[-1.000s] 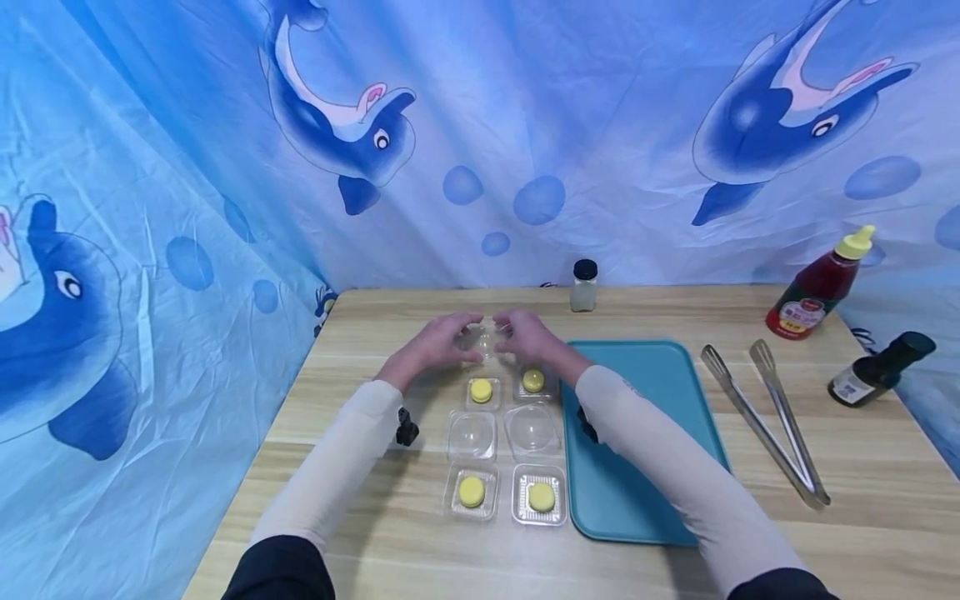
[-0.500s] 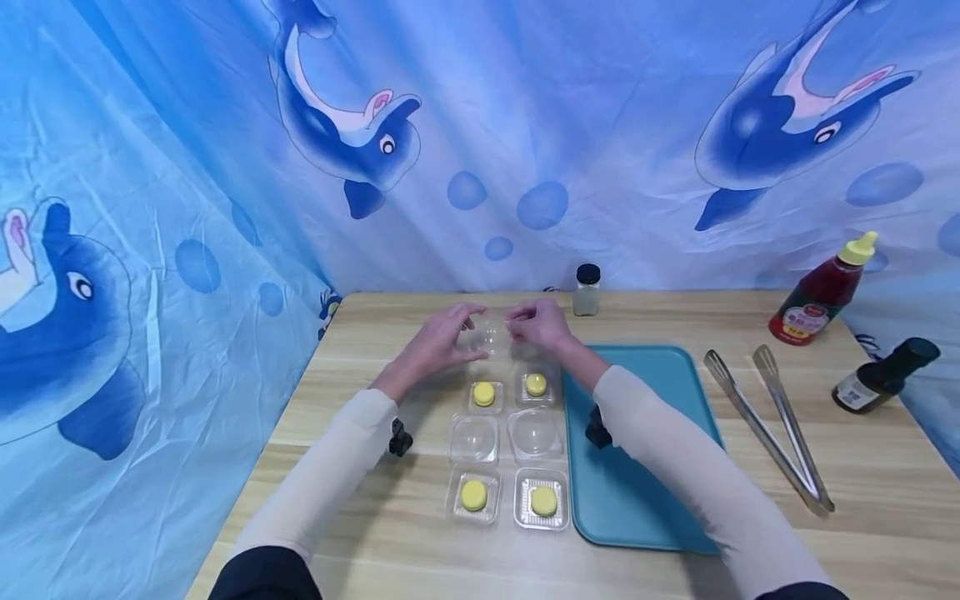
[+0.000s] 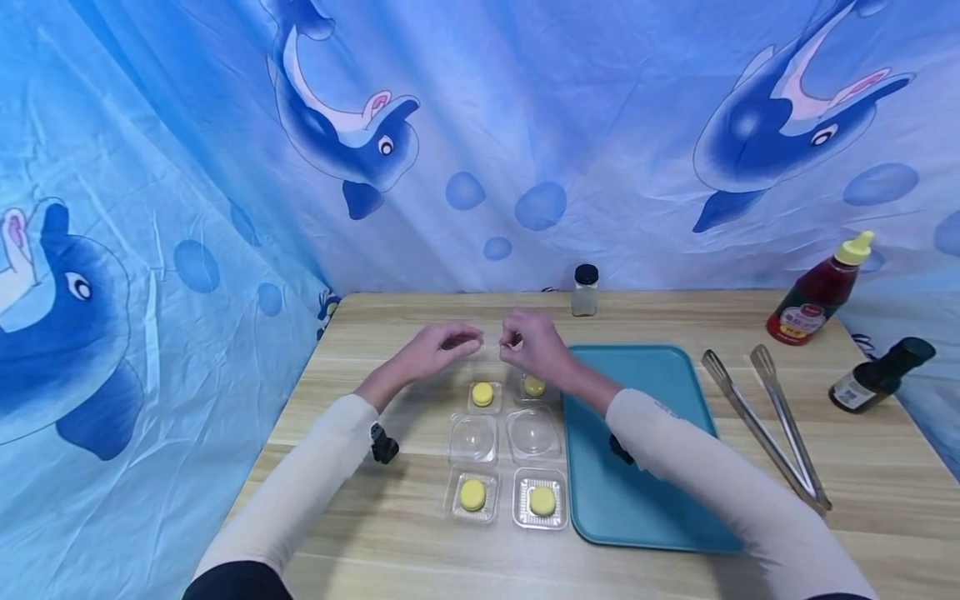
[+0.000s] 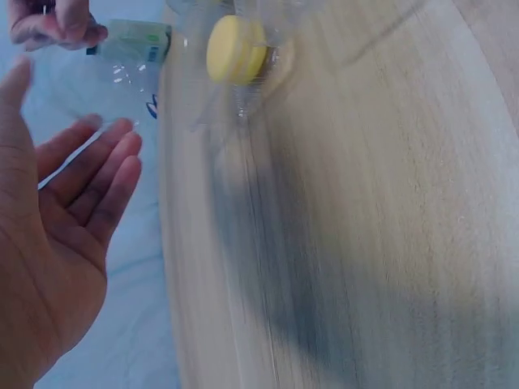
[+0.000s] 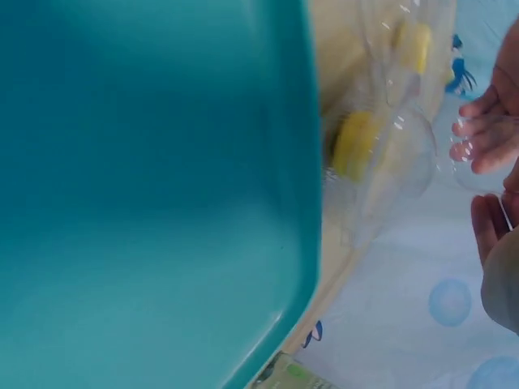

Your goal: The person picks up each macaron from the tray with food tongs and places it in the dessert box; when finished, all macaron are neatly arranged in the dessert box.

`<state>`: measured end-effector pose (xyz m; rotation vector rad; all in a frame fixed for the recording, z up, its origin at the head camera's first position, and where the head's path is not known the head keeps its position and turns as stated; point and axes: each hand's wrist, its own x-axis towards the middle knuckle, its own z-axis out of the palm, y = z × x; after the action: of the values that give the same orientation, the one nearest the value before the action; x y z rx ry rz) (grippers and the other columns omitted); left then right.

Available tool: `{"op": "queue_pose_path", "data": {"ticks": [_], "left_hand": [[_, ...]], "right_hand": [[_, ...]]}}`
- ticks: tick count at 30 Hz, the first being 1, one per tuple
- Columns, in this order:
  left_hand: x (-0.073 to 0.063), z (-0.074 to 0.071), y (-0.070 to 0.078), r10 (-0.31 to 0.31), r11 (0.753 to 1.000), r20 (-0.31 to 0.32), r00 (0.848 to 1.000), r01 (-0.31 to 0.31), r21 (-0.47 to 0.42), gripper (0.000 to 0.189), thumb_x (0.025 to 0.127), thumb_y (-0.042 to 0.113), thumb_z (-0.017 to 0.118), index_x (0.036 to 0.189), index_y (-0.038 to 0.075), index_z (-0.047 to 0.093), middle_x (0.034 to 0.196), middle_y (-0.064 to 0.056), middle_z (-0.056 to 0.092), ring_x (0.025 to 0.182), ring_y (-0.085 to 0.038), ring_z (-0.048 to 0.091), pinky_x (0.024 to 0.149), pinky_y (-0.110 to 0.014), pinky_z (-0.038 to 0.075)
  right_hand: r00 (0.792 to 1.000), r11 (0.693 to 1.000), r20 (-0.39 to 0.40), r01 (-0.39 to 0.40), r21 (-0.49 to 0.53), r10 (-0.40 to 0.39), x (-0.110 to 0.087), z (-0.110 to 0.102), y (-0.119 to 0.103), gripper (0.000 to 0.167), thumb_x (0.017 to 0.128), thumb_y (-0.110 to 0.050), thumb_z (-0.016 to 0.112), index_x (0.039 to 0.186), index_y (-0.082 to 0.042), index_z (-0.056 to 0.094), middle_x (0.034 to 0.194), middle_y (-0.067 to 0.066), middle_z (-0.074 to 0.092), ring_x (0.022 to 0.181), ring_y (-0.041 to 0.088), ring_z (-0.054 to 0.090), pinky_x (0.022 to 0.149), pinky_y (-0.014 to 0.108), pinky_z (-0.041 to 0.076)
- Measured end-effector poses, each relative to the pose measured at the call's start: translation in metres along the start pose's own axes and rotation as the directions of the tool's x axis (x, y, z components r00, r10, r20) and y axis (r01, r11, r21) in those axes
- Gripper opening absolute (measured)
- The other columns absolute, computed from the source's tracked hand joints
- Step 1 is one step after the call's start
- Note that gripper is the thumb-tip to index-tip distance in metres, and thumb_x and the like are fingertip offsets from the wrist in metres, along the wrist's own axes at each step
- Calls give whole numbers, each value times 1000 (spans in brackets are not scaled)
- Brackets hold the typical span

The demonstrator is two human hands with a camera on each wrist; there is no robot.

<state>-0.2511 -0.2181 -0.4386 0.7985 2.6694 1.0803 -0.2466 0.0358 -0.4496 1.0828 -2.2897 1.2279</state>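
Observation:
Between my hands, above the back of the table, is a clear domed plastic lid [image 5: 464, 168]. My right hand [image 3: 532, 343] pinches its edge with curled fingers. My left hand [image 3: 437, 348] faces it from the other side, fingers lightly bent and thumb apart, fingertips at the plastic. Just below sit two clear plastic boxes, one with a yellow macaron [image 3: 482, 394], the other with a second macaron [image 3: 534, 386] partly behind my right wrist. Nearer me, two opened boxes hold a macaron [image 3: 472, 495] and another macaron [image 3: 542, 501], their domed lids [image 3: 533, 432] folded back.
A teal tray [image 3: 637, 467] lies under my right forearm. Metal tongs [image 3: 765, 425] rest right of it. A red sauce bottle [image 3: 813, 300] and a dark bottle [image 3: 877, 375] are at the far right. A small black-capped jar [image 3: 585, 292] stands at the back edge before the curtain.
My hands have come lower and closer together around the clear lid. My right fingers have gone from spread to pinching its edge. The boxes, tray and tongs have stayed put.

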Motion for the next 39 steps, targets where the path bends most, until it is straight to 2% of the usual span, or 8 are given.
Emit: {"op": "queue_pose_path", "data": {"ticks": [7,10,13,20,24,29,35,39], "left_hand": [[-8,-5,0,-61,988,120,991,78,-136,59,101,36,74,147,1,59,138,-10,68,124,-24,65,110,-40,52],[-11,-7,1,-66,985,141,988,87,-149,61,98,32,78,146,-1,59,136,-12,68,123,-25,66,109,-40,53],[-16,-7,1,-64,989,135,989,81,-125,63,95,31,82,145,0,60,134,-11,69,121,-25,66,108,-40,54],[-31,1,-2,-38,999,88,995,38,6,66,88,34,88,144,10,62,139,-2,67,125,-22,62,111,-46,51],[-37,9,-5,-6,998,58,998,3,57,69,85,30,91,145,12,62,143,-2,65,127,-25,61,111,-50,51],[-40,17,-6,29,994,39,999,-33,107,73,83,31,94,146,14,62,146,0,63,130,-23,60,111,-47,50],[-42,24,-10,93,979,42,995,-99,180,73,82,32,94,145,13,62,147,-2,63,131,-23,60,113,-44,50],[-43,26,-11,82,974,46,996,-90,208,74,82,36,93,146,16,62,148,-2,62,131,-24,60,113,-47,49]], "right_hand": [[988,981,47,155,-115,-150,-10,4,-12,27,76,14,78,76,-8,62,82,4,59,80,20,66,73,29,61],[988,984,88,138,-112,-128,-12,5,-16,27,78,13,80,83,-8,64,88,4,61,86,21,67,76,34,63],[981,994,193,32,-105,-11,-12,5,-20,29,81,4,84,101,-9,67,105,2,63,101,20,66,90,35,62],[866,963,421,-254,-92,269,-13,-3,-22,65,92,-26,85,147,-8,56,145,11,60,135,30,56,114,48,49],[816,950,492,-300,-87,303,-15,-3,-20,69,93,-26,83,151,-4,54,151,16,58,128,33,60,114,49,49],[816,952,490,-270,-143,305,-20,3,-19,74,87,-23,88,150,-3,56,148,15,61,116,30,64,108,43,53],[827,943,459,-247,-224,325,-27,9,-18,77,83,-28,92,148,-3,58,145,13,63,129,29,61,112,43,51],[824,936,452,-255,-244,342,-29,12,-19,77,83,-30,93,147,-2,59,145,13,63,131,29,61,113,42,51]]}}
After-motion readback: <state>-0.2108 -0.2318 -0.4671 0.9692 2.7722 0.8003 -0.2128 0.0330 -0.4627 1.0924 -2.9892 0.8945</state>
